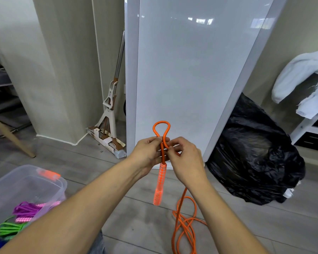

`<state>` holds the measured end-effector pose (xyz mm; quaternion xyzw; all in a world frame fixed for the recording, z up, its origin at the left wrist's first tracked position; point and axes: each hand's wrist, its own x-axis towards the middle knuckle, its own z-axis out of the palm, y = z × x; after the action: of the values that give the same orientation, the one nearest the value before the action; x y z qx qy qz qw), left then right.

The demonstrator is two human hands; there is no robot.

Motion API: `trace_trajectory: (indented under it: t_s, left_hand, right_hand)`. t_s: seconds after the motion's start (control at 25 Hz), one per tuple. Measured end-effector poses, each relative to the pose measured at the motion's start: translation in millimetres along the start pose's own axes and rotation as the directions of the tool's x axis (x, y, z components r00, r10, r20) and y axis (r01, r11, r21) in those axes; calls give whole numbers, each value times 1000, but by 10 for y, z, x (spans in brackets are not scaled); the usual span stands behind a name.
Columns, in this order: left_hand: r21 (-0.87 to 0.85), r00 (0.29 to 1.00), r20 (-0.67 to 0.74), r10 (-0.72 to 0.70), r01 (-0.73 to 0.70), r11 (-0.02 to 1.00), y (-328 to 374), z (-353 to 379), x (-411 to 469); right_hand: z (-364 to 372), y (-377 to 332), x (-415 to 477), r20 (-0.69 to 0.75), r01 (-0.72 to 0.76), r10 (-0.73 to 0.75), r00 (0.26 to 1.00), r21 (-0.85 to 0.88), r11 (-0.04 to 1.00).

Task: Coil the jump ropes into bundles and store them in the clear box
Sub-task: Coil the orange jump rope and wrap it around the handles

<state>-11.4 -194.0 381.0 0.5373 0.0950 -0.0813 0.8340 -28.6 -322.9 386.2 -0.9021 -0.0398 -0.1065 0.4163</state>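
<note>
Box: your clear box (17, 184) sits on the floor at lower left, with a purple rope (26, 209) and a green rope (9, 229) at its near end.
Slack: the orange rope (184, 222) trails loose on the floor below your right wrist.
Handle: the orange handle (160, 184) hangs under your fingers.
Fingers: your left hand (149, 153) grips the cord and your right hand (185, 158) pinches it alongside; the loop (161, 129) stands just above.

One view, from your head. It faces forward and down, wide-angle, close over your forearms (92, 208). Your fingers (175, 143) sit just below frame centre; floor (136, 217) runs beneath them, white panel (191, 79) rises just beyond them.
</note>
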Motion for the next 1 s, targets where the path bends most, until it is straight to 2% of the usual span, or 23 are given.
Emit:
trace_trajectory:
  t_s: [0.08,0.16,0.28,0.36,0.48,0.6,0.68,0.72,0.8,0.88,0.96,1.0]
  left_hand:
    - [25,999,49,20,-22,999,-7,17,0]
    - [77,996,85,39,-46,996,-38,15,12]
    - [107,998,-17,65,-63,992,-5,-23,44]
    - [-15,994,-99,43,-45,999,71,-42,60]
    - [-319,978,-206,-28,-40,947,192,-156,178]
    - [-435,957,-286,-44,-89,896,270,-389,331]
    - [-363,936,-352,6,-142,921,314,-535,396]
    - [-282,918,-393,51,-173,944,332,-585,411]
    - [-58,892,-421,162,-205,977,345,-608,404]
    - [197,918,-326,225,-167,966,313,-527,344]
    - [425,964,-150,218,-136,895,242,-394,235]
    - [492,980,-59,188,-136,860,208,-321,171]
  right_hand:
    - [-4,-3,-4,-18,-20,20,1000,21,1000]
    - [-12,5,-11,6,25,-26,1000,50,998]
    - [-12,4,-17,87,59,-66,994,80,995]
    - [13,20,-3,163,105,-118,980,88,991]
    - [0,38,6,299,117,-129,945,58,991]
    - [-134,108,28,479,115,-117,870,34,993]
    - [-267,187,68,575,65,-30,818,-42,997]
    - [-335,233,98,577,52,30,816,-125,991]
    - [-438,309,154,463,46,106,880,-305,951]
    - [-474,340,186,240,36,43,970,-316,948]
    - [-434,280,164,84,47,-32,996,-182,982]
    - [-395,234,152,56,55,-48,997,-132,990]
